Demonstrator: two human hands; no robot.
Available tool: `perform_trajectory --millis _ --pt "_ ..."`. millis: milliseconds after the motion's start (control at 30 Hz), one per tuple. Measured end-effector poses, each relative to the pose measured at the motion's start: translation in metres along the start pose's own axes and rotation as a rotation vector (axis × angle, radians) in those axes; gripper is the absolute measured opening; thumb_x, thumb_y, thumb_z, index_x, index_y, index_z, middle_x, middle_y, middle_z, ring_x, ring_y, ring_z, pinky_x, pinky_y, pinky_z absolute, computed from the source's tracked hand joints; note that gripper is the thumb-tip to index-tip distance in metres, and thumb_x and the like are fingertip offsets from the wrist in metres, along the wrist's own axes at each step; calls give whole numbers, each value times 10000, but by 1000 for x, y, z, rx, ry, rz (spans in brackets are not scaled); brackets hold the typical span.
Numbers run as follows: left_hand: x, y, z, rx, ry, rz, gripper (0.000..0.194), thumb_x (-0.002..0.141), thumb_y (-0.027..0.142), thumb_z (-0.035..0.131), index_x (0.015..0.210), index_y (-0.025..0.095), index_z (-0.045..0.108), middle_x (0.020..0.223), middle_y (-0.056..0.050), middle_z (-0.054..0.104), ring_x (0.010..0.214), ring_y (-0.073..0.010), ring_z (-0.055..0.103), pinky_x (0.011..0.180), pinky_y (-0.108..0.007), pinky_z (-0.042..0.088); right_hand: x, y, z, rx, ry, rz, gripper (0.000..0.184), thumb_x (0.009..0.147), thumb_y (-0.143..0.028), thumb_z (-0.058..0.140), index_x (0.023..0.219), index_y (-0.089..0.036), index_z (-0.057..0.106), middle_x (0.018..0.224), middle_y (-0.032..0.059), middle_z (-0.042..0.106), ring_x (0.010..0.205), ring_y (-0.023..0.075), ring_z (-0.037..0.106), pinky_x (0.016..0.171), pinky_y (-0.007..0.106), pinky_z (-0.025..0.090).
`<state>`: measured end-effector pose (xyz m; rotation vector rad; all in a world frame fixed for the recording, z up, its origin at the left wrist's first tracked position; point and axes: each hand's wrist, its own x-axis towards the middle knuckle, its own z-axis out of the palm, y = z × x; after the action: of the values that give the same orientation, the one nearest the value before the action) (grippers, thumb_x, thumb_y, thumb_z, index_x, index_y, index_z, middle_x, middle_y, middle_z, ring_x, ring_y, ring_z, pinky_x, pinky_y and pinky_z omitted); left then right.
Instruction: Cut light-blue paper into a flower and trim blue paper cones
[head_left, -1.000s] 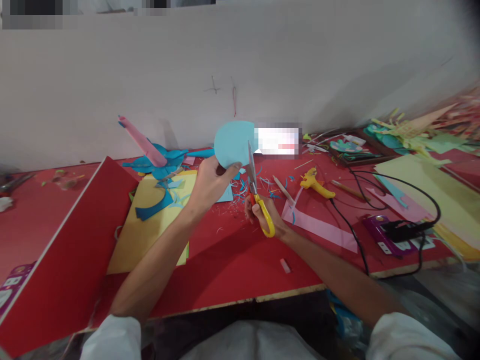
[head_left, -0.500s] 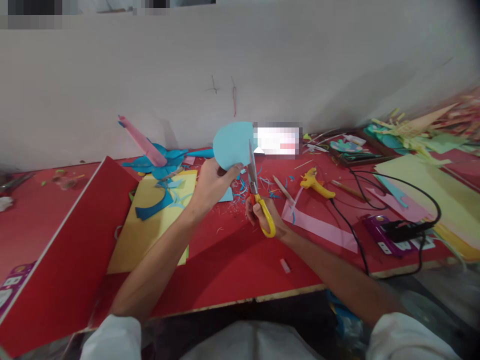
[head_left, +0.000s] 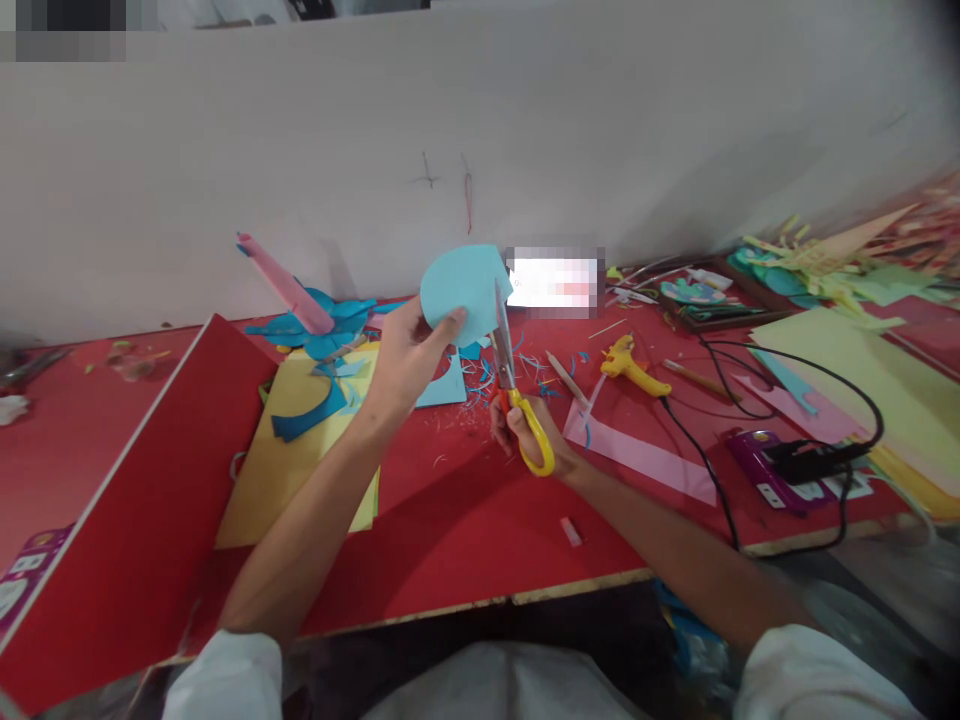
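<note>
My left hand (head_left: 411, 358) pinches a light-blue piece of paper (head_left: 459, 285) by its lower edge, thumb in front, above the table. The paper is rounded on the left, with an angular corner at its right side. My right hand (head_left: 531, 424) is closed round the yellow and red handles of a pair of scissors (head_left: 504, 352). The blades point upward and meet the paper's right part. Below the paper, another light-blue sheet (head_left: 444, 388) with a curved cut-out lies among thin blue and white paper scraps (head_left: 487, 380).
A yellow glue gun (head_left: 634, 368), a pencil (head_left: 568, 378) and a pink paper strip (head_left: 645, 452) lie to the right. Black cable runs near a purple box (head_left: 772, 470). At left stand a red panel (head_left: 142, 500) and a pink paper cone (head_left: 289, 287) on blue petals.
My left hand and the light-blue paper have shifted slightly left and down. More of the sheet beneath shows. My right hand with the scissors stays nearly in place.
</note>
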<state>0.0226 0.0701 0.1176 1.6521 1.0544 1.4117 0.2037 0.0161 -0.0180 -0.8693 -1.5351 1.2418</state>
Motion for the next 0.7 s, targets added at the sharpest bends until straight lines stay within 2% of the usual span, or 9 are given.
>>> perform_trajectory --millis 200,433,567,700 --pt "1 -2 1 -34 -1 -31 368 870 458 790 711 211 570 608 17 549 525 -102 517 493 -259 407 -1 -7 1 92 -40 34 758 871 -967 438 719 -228 517 536 -36 504 411 106 456 417 251 355" --pt "0 -3 4 -101 -4 -88 326 845 419 788 721 200 580 626 15 572 532 -95 533 488 -252 398 0 -16 5 276 -62 154 816 743 -1039 504 763 -223 511 520 -49 485 396 92 426 367 233 373" --pt "0 -4 5 -77 -26 -87 332 857 428 774 711 192 593 608 4 585 519 -96 529 479 -256 386 0 -14 4 302 -91 163 806 782 -1028 465 782 -224 520 513 -39 513 378 97 450 376 229 378" --pt "-1 -4 5 -58 -31 -86 322 869 404 762 690 192 598 580 2 581 513 -99 522 478 -257 384 2 -16 4 287 -96 157 828 760 -1056 419 761 -233 505 480 -46 493 347 100 434 355 231 361"
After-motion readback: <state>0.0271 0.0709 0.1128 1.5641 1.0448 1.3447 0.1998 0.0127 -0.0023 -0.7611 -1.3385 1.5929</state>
